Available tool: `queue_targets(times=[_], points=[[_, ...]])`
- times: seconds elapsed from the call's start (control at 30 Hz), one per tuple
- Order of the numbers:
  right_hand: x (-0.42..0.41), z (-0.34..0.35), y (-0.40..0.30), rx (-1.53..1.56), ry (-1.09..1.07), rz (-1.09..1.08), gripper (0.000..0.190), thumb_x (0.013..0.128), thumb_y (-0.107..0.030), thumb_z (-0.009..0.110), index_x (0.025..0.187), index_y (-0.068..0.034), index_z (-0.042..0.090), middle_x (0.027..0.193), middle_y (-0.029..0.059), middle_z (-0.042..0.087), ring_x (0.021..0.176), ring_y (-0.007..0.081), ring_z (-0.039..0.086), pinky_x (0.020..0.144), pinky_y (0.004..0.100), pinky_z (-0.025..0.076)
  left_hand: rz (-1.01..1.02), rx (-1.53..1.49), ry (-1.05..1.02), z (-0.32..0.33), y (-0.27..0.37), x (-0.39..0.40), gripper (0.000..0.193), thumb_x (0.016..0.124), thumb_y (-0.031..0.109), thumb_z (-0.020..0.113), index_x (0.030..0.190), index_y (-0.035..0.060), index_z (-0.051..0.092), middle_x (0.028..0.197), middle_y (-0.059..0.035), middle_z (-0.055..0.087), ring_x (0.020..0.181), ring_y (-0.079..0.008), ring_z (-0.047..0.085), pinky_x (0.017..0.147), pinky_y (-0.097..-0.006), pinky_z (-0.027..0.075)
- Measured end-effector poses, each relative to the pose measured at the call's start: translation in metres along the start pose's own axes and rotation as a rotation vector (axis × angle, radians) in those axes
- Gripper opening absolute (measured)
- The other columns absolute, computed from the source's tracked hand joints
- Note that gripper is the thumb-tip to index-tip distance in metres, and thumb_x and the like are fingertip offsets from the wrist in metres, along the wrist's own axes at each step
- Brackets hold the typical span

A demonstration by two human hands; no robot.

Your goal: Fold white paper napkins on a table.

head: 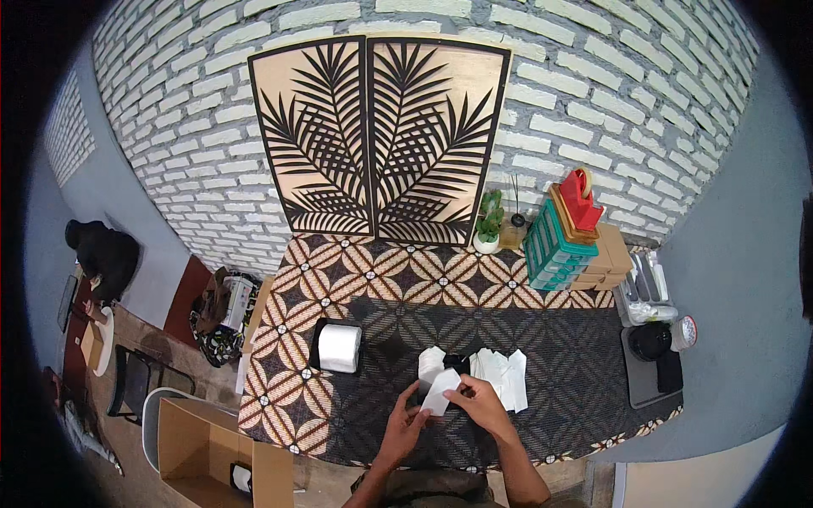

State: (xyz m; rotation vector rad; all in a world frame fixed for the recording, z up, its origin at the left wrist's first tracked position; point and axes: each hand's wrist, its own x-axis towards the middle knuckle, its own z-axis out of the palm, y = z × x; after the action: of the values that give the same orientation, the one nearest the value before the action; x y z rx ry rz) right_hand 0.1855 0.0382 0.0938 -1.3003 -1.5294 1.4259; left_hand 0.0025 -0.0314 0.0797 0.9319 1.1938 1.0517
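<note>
Above the table's near side I hold a small white folded paper piece [440, 394] with a pointed top. My left hand [404, 427] pinches its lower left edge, and my right hand [484, 404] grips its right side between thumb and fingers. Just behind lies a stack of similar white pieces [431, 360], partly hidden by the held one. Right of my right hand, more white pieces [502, 374] lie fanned out and overlapping. Between these two groups shows a black object [455, 366], mostly covered. Farther left, a white bundle or roll [340, 348] sits in a black holder [319, 336].
A patterned tablecloth [286, 400] covers the table. Back right stand a potted plant [490, 219], teal drawers [552, 251] and cardboard boxes [613, 254]. A grey tray [645, 390] holds dark items at right. An open carton [203, 444] stands lower left; a person [111, 260] is beyond.
</note>
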Motion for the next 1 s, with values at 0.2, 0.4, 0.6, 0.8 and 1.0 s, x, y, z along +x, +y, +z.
queue_targets(times=[0.2,0.4,0.6,0.8,1.0], points=[[0.005,-0.001,-0.004,-0.055,0.152,-0.066,0.020,0.088,-0.013,0.071,0.083,0.001,0.058,0.067,-0.0013,0.050,0.062,0.0049,0.042,0.054,0.0243,0.036,0.147,-0.134,0.100,0.001,-0.009,0.001,0.048,0.098,0.012,0.055,0.141,0.0044,0.034,0.124,-0.0171,0.058,0.091,-0.0165,0.064,0.075,-0.0264,0.047],[0.017,0.003,0.011,-0.290,0.198,-0.222,0.019,0.086,-0.007,0.070,0.097,0.006,0.062,0.074,0.0096,0.057,0.062,0.0153,0.051,0.057,0.0289,0.043,0.168,-0.119,0.240,-0.010,-0.020,0.003,0.020,0.101,0.016,0.051,0.113,0.0016,0.048,0.118,-0.0139,0.060,0.090,-0.0168,0.063,0.078,-0.0281,0.049],[0.011,0.022,0.030,-0.269,0.137,-0.140,0.037,0.088,-0.002,0.066,0.123,-0.001,0.056,0.116,0.0170,0.064,0.090,0.0211,0.069,0.077,0.0322,0.055,0.156,-0.073,0.268,-0.011,-0.025,0.005,0.019,0.102,0.022,0.048,0.110,0.0049,0.050,0.118,-0.0123,0.060,0.086,-0.0142,0.064,0.067,-0.0254,0.045],[0.000,0.025,0.033,-0.201,0.246,0.021,0.046,0.092,-0.009,0.063,0.134,0.000,0.047,0.121,0.0230,0.063,0.103,0.0256,0.067,0.083,0.0326,0.054,0.150,0.119,0.271,-0.011,-0.041,0.007,0.022,0.100,0.014,0.052,0.119,0.0028,0.050,0.112,-0.0101,0.060,0.090,-0.0143,0.061,0.074,-0.0281,0.048],[0.006,0.038,0.050,-0.037,0.156,0.021,0.052,0.094,-0.009,0.060,0.140,0.001,0.041,0.121,0.0241,0.063,0.109,0.0255,0.064,0.092,0.0299,0.050,0.109,0.298,0.231,-0.006,-0.049,0.015,0.031,0.097,0.009,0.055,0.126,0.0009,0.048,0.114,-0.0103,0.057,0.092,-0.0149,0.060,0.080,-0.0290,0.048]])
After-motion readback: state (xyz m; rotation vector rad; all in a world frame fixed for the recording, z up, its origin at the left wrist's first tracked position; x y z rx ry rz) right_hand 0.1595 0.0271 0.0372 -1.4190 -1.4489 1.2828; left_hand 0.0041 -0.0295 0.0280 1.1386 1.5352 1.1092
